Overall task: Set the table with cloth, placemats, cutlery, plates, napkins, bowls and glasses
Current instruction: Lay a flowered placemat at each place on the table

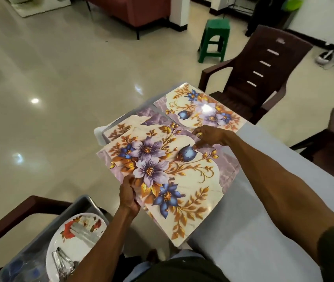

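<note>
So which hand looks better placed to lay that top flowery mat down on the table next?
Probably the left hand: it grips the top placemat by its near edge, so it can carry it. The right hand only touches the mat's far part with its fingertips, steadying it.

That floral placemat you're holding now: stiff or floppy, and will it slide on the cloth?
The placemat looks fairly stiff: its near corner juts past the table edge without drooping. Its glossy face suggests it is slippery. The left hand holds one edge alone, so it is probably light.
</note>
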